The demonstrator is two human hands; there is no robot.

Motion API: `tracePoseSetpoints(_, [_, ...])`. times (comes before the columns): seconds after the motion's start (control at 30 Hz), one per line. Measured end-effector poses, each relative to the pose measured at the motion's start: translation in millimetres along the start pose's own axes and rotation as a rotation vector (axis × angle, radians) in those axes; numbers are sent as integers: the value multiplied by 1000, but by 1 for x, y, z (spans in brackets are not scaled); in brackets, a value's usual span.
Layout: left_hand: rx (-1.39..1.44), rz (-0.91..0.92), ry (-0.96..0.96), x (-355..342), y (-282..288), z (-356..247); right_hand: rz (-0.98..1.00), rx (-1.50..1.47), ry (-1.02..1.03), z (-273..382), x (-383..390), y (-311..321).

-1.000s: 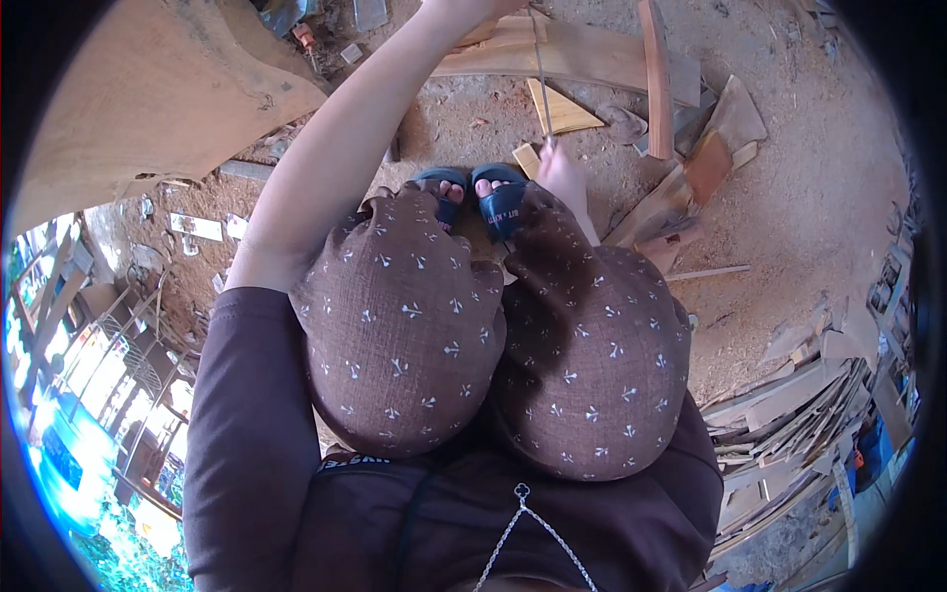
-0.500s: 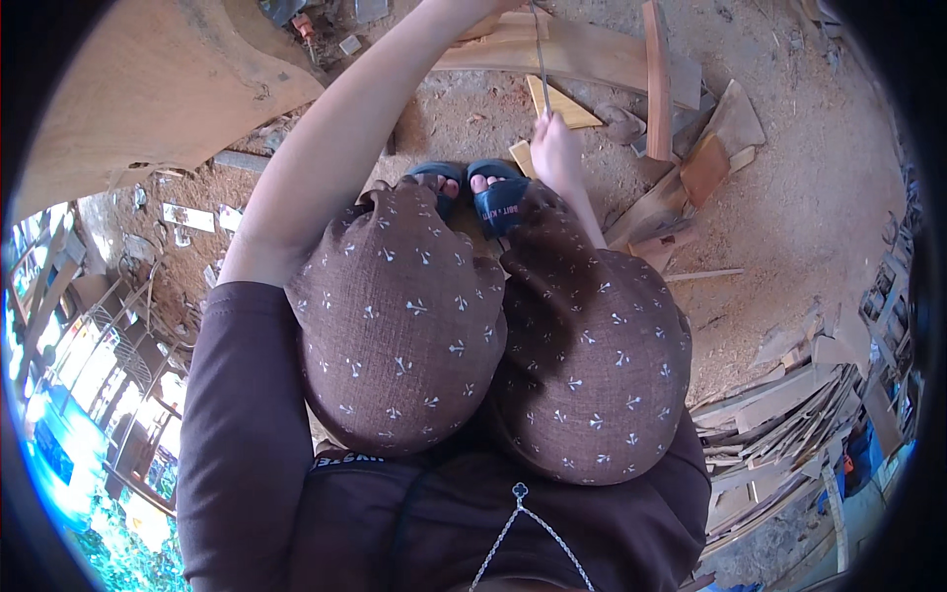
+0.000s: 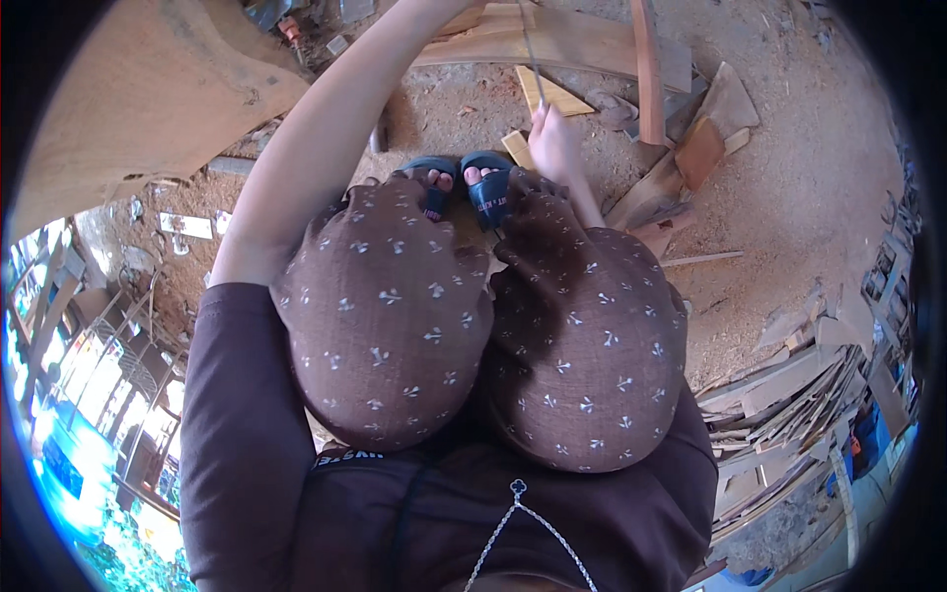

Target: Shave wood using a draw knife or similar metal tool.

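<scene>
My right hand (image 3: 555, 143), slightly blurred beyond my right knee, is closed on the near end of a thin dark rod (image 3: 530, 49). The rod runs up past the top edge, so its far end and exact kind are hidden. Stretched forward on the left, my left arm leads to my left hand (image 3: 456, 4), of which only a sliver shows at the top edge, fingers out of sight. A long flat wooden board (image 3: 592, 49) lies across the ground beyond the rod. Just past my right hand is a yellowish triangular wood piece (image 3: 560, 96).
A large wooden slab (image 3: 178, 89) fills the far left. An upright-lying reddish wood strip (image 3: 647, 74) crosses the board, with offcuts (image 3: 698, 153) beside it. Stacked thin wood scraps (image 3: 789, 400) lie at the right. My sandalled feet (image 3: 483, 178) rest between knees and board.
The view has shifted slightly, and the ground pieces appear a little up and to the left. My right hand still grips the rod, which leans a bit differently.
</scene>
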State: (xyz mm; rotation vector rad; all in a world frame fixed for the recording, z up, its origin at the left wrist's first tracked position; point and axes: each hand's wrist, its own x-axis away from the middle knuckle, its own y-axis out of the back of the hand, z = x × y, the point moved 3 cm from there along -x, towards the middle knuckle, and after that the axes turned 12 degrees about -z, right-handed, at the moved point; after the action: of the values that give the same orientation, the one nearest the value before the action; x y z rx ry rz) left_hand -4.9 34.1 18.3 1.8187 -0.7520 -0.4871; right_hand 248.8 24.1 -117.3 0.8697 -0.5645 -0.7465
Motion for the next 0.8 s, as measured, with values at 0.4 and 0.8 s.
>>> tracePoseSetpoints(0.4, [-90, -12, -64, -2, 0, -8, -93, -19, -11, 7, -29, -4])
tracePoseSetpoints(0.8, [-105, -55, -69, -3, -5, -9, -31, -31, 11, 15, -42, 5])
